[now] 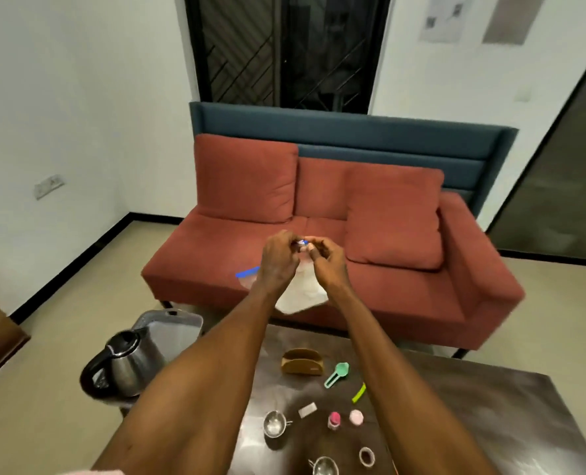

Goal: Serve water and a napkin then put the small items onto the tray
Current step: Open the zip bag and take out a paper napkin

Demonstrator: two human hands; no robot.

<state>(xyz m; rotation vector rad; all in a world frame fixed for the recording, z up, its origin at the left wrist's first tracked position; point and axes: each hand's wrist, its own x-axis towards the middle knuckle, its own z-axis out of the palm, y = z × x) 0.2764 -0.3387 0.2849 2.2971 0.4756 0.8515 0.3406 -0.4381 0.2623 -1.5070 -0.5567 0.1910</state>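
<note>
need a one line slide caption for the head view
Both hands pinch the top of a blue-zip plastic bag above a table of small items.

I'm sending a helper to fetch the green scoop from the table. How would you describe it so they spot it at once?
Start at the dark table in front of the red sofa. Beside the brown wooden napkin holder, on its right, lies the mint-green scoop. Its round bowl and flat handle set it apart from the plain yellow-green stick further right.

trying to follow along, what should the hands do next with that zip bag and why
Probably pull the bag's top apart: both the left hand and right hand pinch the blue-zippered clear bag at its mouth, white napkins seem to be inside, and the wooden napkin holder looks empty.
</note>
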